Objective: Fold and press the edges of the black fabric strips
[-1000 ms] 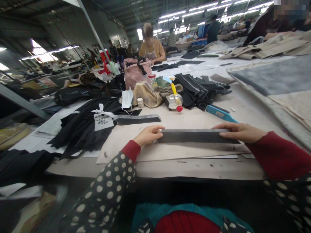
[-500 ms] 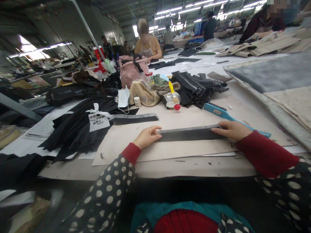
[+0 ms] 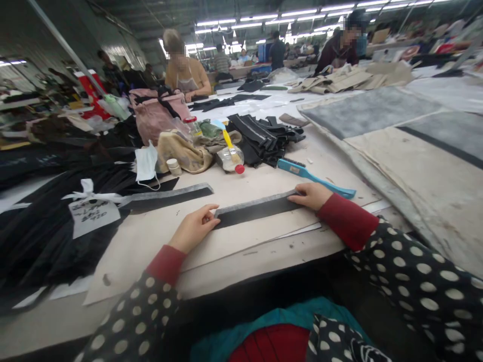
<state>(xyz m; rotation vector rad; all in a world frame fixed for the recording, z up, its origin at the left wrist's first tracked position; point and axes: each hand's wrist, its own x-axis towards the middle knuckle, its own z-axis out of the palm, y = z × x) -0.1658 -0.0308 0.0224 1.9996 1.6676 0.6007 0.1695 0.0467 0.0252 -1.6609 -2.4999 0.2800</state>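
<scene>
A black fabric strip (image 3: pixel 256 208) with a grey band along its far edge stretches between my two hands, over a beige board (image 3: pixel 151 241). My left hand (image 3: pixel 196 226) pinches its left end between thumb and fingers. At the other end, my right hand (image 3: pixel 311 196) pinches the strip's far right corner. A second black strip with a grey edge (image 3: pixel 169 198) lies to the left, just beyond my left hand. Closest to my right hand is a blue-handled brush (image 3: pixel 320 179), lying behind it.
Black fabric pieces with a handwritten tag (image 3: pixel 94 216) are heaped at left. Behind the board are a face mask (image 3: pixel 146 163), a small white jar (image 3: pixel 174 167), a yellow-handled paintbrush (image 3: pixel 230 143) and black strips (image 3: pixel 260 136). A large grey-and-cream sheet (image 3: pixel 400 146) covers the right side.
The camera view has turned to the right, so the table contents appear further left. Both hands keep hold of the same strip, which looks little moved on the board.
</scene>
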